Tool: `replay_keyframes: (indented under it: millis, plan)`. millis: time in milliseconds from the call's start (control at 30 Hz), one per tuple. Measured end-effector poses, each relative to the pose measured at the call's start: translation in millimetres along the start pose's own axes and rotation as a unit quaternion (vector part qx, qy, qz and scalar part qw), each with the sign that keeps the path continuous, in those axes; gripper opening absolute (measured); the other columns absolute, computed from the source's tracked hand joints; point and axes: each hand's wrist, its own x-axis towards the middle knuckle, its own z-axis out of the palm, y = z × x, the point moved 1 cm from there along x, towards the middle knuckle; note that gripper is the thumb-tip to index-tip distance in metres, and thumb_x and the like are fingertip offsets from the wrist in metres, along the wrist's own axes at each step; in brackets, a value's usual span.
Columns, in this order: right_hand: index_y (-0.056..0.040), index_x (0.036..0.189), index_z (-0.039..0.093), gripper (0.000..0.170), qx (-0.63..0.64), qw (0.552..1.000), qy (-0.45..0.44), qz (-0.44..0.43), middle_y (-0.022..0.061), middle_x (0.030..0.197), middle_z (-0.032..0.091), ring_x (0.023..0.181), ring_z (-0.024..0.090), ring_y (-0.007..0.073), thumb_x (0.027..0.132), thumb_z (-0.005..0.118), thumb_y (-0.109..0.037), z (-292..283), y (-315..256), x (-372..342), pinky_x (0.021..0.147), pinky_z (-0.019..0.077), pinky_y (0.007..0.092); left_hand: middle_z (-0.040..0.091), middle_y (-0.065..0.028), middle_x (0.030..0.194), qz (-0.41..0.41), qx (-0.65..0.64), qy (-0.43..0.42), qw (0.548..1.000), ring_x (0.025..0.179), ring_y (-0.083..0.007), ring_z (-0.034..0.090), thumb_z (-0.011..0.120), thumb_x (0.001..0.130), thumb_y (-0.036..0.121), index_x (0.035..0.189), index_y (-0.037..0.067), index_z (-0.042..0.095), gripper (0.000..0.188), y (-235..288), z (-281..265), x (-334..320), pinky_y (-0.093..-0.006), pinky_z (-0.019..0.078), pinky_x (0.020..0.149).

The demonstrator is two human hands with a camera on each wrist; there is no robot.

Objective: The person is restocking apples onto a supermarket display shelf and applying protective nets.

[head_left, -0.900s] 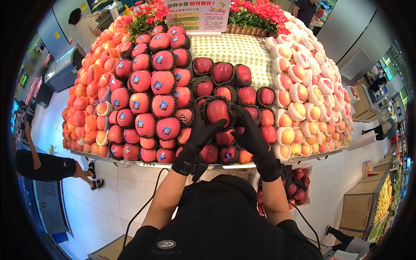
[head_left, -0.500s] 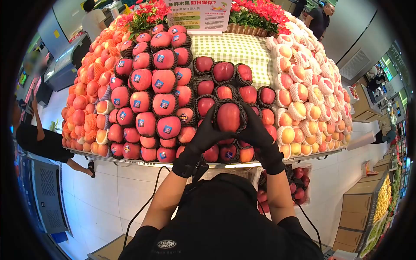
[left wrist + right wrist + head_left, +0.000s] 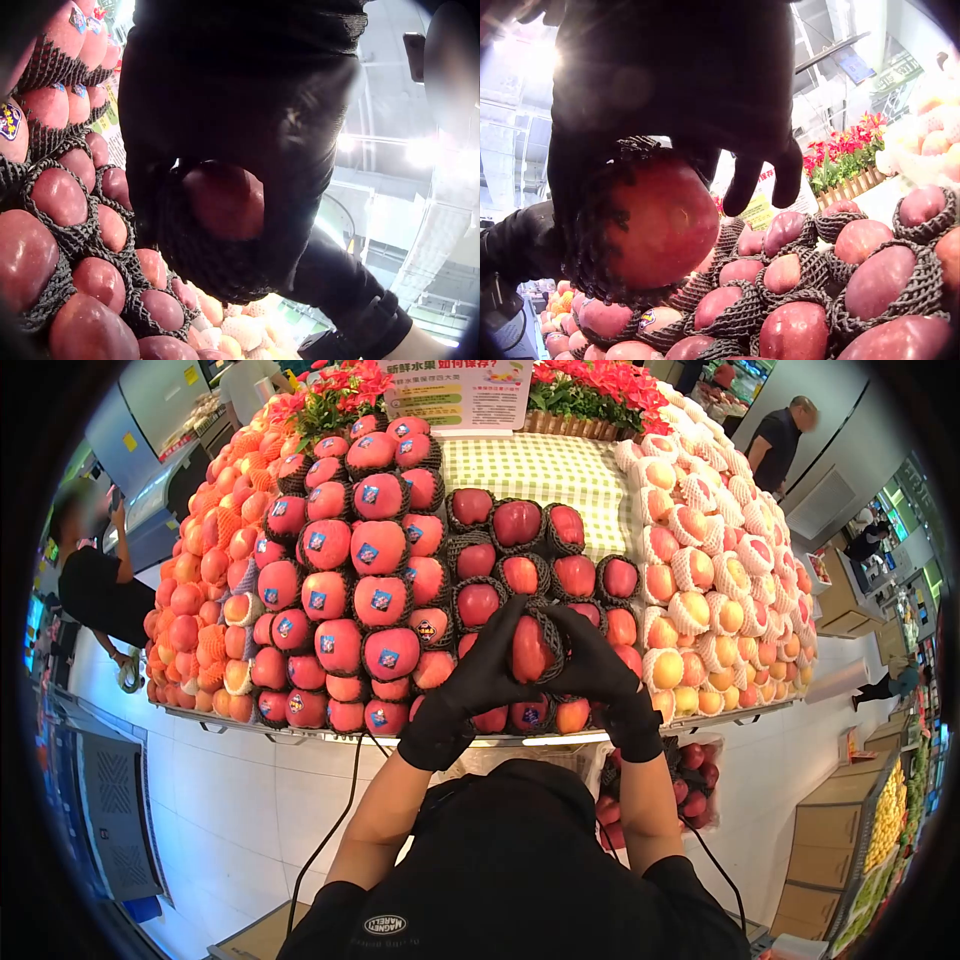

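A dark red apple (image 3: pixel 531 652) in a black foam net is held between two black-gloved hands, close over the front of the display. My left hand (image 3: pixel 480 675) curves round its left side and my right hand (image 3: pixel 597 665) round its right, fingertips almost meeting at the far side. In the left wrist view the apple (image 3: pixel 225 201) shows between thumb and fingers, with the net (image 3: pixel 202 255) below it. The right wrist view shows its bare red face (image 3: pixel 664 225), the net bunched to the left. Similar netted dark red apples (image 3: pixel 518 522) lie just beyond.
Larger stickered apples (image 3: pixel 379 549) are stacked to the left, fruit in white nets (image 3: pixel 690 610) to the right. A checked cloth (image 3: pixel 540 470), red flowers (image 3: pixel 600 395) and a sign (image 3: pixel 455 395) stand behind. A crate of apples (image 3: pixel 690 785) sits below the front edge. Bystanders stand around.
The apple has come slightly nearer and to the right, and has turned in its net. Both hands have moved with it, their fingertips now closer together. Bystanders at left and right have shifted.
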Motion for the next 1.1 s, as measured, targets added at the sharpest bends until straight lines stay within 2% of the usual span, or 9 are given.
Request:
replay_keyframes:
  millis: [167, 267, 367, 467, 600, 700, 800, 900, 1100]
  plan:
    - [-0.0004, 0.133, 0.046, 0.087, -0.079, 0.996, -0.006, -0.039, 0.0193, 0.123, 0.057, 0.109, 0.058, 0.0333, 0.06, 0.089, -0.02, 2, -12, 1, 0.093, 0.0455, 0.0411, 0.037, -0.0147, 0.142, 0.005, 0.066, 0.03, 0.997, 0.135, -0.0272, 0.036, 0.091, 0.059, 0.024, 0.145, 0.004, 0.027, 0.109, -10, 6, -1, -0.0411, 0.0324, 0.112]
    - [-0.0027, 0.138, 0.043, 0.091, -0.008, 0.999, -0.004, -0.036, 0.0188, 0.132, 0.05, 0.12, 0.052, 0.0319, 0.061, 0.088, -0.02, 2, -9, -4, 0.097, 0.0446, 0.0415, 0.039, -0.013, 0.141, -0.011, -0.01, 0.059, 0.998, 0.132, -0.0252, 0.039, 0.091, 0.059, 0.021, 0.141, 0.004, 0.032, 0.102, -16, 9, -2, -0.0394, 0.0363, 0.109]
    - [-0.0055, 0.141, 0.04, 0.093, -0.007, 0.999, 0.042, 0.029, 0.0167, 0.138, 0.043, 0.13, 0.042, 0.0293, 0.062, 0.088, -0.018, -9, -19, -9, 0.103, 0.041, 0.0402, 0.048, -0.0124, 0.133, -0.066, -0.152, 0.104, 0.981, 0.124, -0.0245, 0.049, 0.092, 0.057, 0.024, 0.137, 0.004, 0.036, 0.1, -15, 5, -4, -0.0385, 0.0443, 0.103]
    - [-0.008, 0.142, 0.04, 0.088, 0.029, 0.99, 0.091, 0.107, 0.015, 0.14, 0.042, 0.134, 0.038, 0.0266, 0.066, 0.085, -0.015, -22, -23, -18, 0.107, 0.0376, 0.0382, 0.051, -0.0112, 0.128, -0.057, -0.009, 0.123, 0.991, 0.117, -0.0218, 0.054, 0.093, 0.056, 0.023, 0.134, 0.004, 0.038, 0.097, -17, -8, -6, -0.038, 0.0487, 0.098]
    - [-0.009, 0.139, 0.044, 0.077, 0.022, 0.983, 0.11, 0.148, 0.0131, 0.137, 0.045, 0.132, 0.041, 0.0244, 0.072, 0.081, -0.012, -27, -6, -30, 0.104, 0.0402, 0.0371, 0.051, -0.0112, 0.128, -0.049, -0.139, 0.169, 0.975, 0.114, -0.0221, 0.055, 0.092, 0.058, 0.02, 0.13, 0.005, 0.04, 0.09, -27, -19, -9, -0.0395, 0.0484, 0.098]
    - [-0.0082, 0.136, 0.046, 0.073, 0.029, 0.979, 0.114, 0.168, 0.0138, 0.134, 0.048, 0.129, 0.044, 0.026, 0.072, 0.081, -0.012, -23, -8, -31, 0.104, 0.0411, 0.0373, 0.048, -0.0118, 0.132, -0.032, -0.038, 0.192, 0.98, 0.122, -0.0235, 0.049, 0.093, 0.055, 0.019, 0.135, 0.005, 0.038, 0.098, -21, -20, -2, -0.0398, 0.0452, 0.102]
    - [-0.0104, 0.137, 0.046, 0.074, -0.065, 0.986, 0.101, 0.119, 0.0114, 0.139, 0.045, 0.126, 0.046, 0.0268, 0.071, 0.077, -0.003, -12, -30, -28, 0.105, 0.0394, 0.0398, 0.045, -0.0116, 0.134, -0.041, -0.03, 0.182, 0.982, 0.125, -0.0239, 0.045, 0.091, 0.059, 0.02, 0.135, 0.006, 0.036, 0.094, -12, -13, 2, -0.04, 0.0426, 0.104]
    - [-0.011, 0.142, 0.039, 0.083, -0.241, 0.968, 0.051, 0.039, 0.0159, 0.141, 0.04, 0.124, 0.044, 0.0365, 0.068, 0.075, -0.005, 7, -30, -17, 0.104, 0.0376, 0.0463, 0.048, -0.0133, 0.128, 0.006, 0.049, 0.184, 0.982, 0.12, -0.028, 0.048, 0.088, 0.063, 0.018, 0.132, 0.005, 0.039, 0.086, -6, -7, 8, -0.0412, 0.0429, 0.101]
    - [-0.0162, 0.149, 0.026, 0.1, -0.407, 0.912, 0.017, 0.042, 0.0188, 0.146, 0.033, 0.129, 0.039, 0.0394, 0.063, 0.074, 0.002, 34, -31, 5, 0.105, 0.0357, 0.0495, 0.051, -0.0205, 0.124, 0.047, 0.189, 0.129, 0.972, 0.115, -0.0405, 0.049, 0.084, 0.057, 0.01, 0.131, 0.002, 0.041, 0.086, -15, 0, 18, -0.0459, 0.0434, 0.096]
